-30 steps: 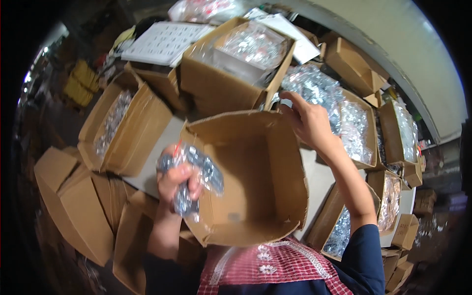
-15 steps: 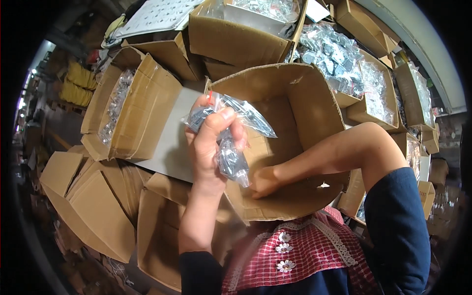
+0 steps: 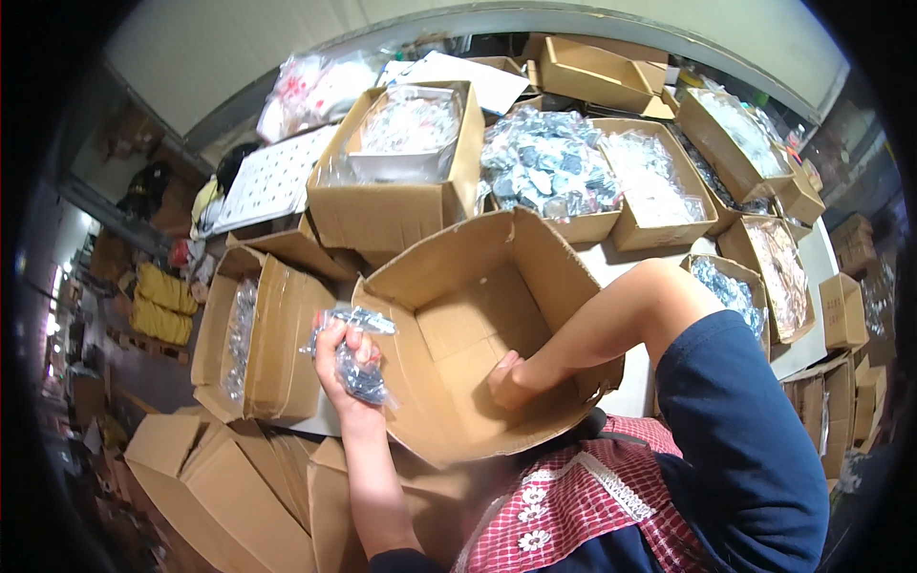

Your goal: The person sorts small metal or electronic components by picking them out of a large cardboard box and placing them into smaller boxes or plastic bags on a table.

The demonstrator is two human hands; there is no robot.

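My left hand point(image 3: 334, 368), raised at the left rim of an open brown carton point(image 3: 449, 263), is closed around small clear plastic bags point(image 3: 365, 382) of dark grey parts. One bag sticks out above the fingers and another hangs below them. Down inside the carton, my right hand point(image 3: 509, 382) is closed low over the bottom, its fingers curled in. Whatever it may hold is hidden. The bare cardboard bottom shows around it.
Beyond the carton stand a tall box of clear bags point(image 3: 392, 215), a heap of bagged dark parts point(image 3: 549, 162) and more filled boxes point(image 3: 664, 229). A box of bagged parts point(image 3: 287, 353) is at left. Empty cartons point(image 3: 220, 487) lie at lower left.
The view has shifted, showing more of the far table and wall. My left hand has moved left with the bags, from over the carton to its left rim. My right hand remains inside.
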